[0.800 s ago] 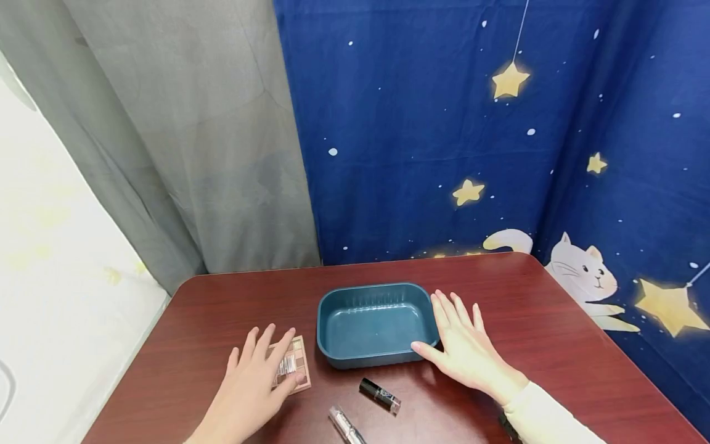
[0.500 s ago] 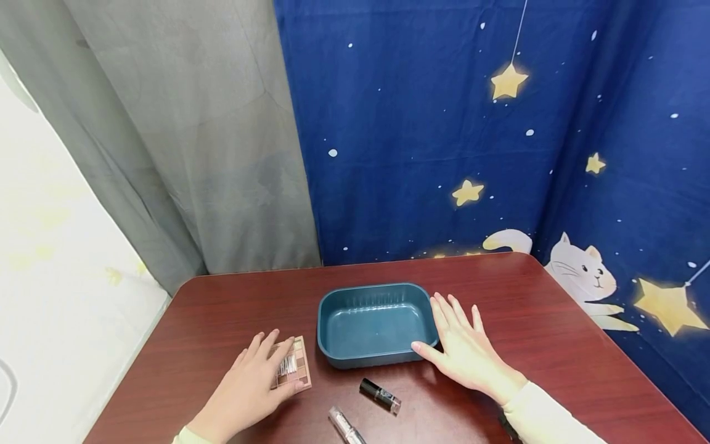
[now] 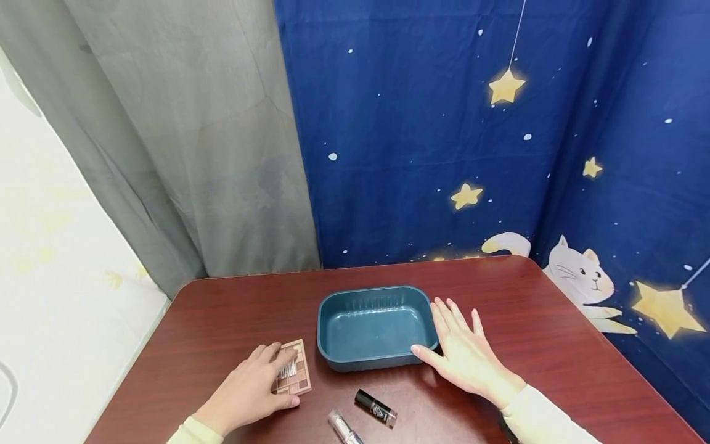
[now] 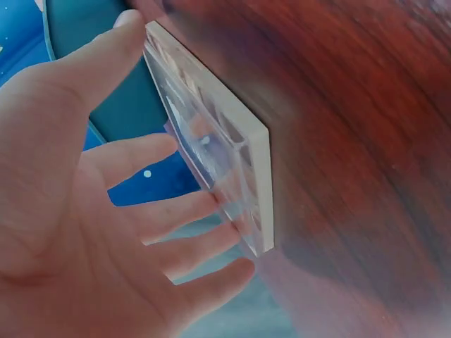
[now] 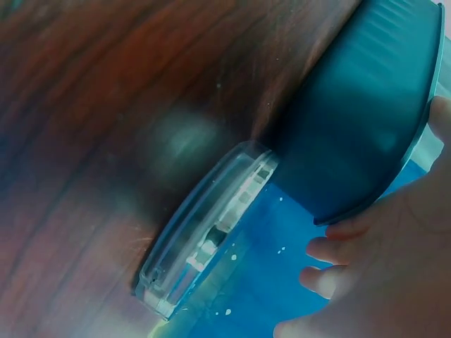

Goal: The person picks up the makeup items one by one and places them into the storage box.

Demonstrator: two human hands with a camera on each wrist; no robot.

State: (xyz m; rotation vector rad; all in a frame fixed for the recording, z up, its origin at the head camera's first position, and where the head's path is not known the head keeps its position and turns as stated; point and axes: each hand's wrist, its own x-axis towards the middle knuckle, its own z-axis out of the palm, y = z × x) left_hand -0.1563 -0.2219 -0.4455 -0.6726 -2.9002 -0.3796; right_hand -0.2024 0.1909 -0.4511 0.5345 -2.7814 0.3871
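Here, my left hand [image 3: 246, 390] reaches over the left part of the makeup palette [image 3: 299, 370], fingers apart, thumb by its near edge; firmness of contact I can't tell. The palette lies on the red-brown surface [image 3: 185, 333], left of the teal container [image 3: 377, 365]. My right hand [image 3: 470, 362] is at the container's right side, fingers nearly straight, thumb well away from them at the near rim. Nearer me, a black tube [image 3: 376, 408]; just left of it, a silver tube [image 3: 344, 427], cut off by the view. Right wrist view: clear case [image 5: 211, 232], contents unclear.
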